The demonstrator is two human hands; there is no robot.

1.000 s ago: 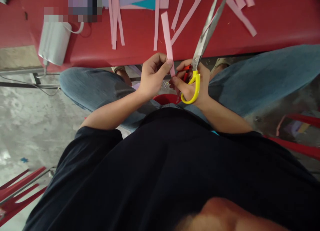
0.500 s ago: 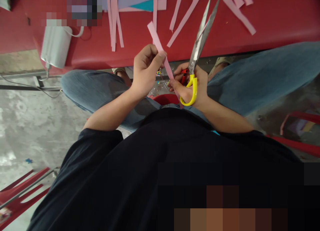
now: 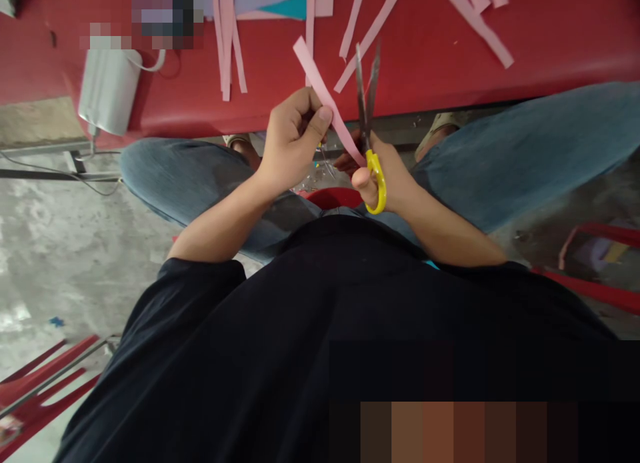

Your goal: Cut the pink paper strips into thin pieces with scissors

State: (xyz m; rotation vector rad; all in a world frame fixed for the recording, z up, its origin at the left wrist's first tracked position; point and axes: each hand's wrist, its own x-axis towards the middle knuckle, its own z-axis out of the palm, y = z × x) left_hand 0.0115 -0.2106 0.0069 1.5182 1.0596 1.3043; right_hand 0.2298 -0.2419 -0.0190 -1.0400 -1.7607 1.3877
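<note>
Left hand (image 3: 293, 139) fingers pinch a pink strip (image 3: 325, 96) taut; right hand (image 3: 385, 179) fingers grip scissors (image 3: 367, 116), blades slightly parted beside it.

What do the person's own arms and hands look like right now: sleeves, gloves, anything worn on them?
Both arms are bare from the short black sleeves of a dark T-shirt down to the fingers. The left hand and right hand wear no gloves, and no watch, ring or bracelet shows on either wrist. No markings are visible. Blue jeans cover the legs below.
</note>
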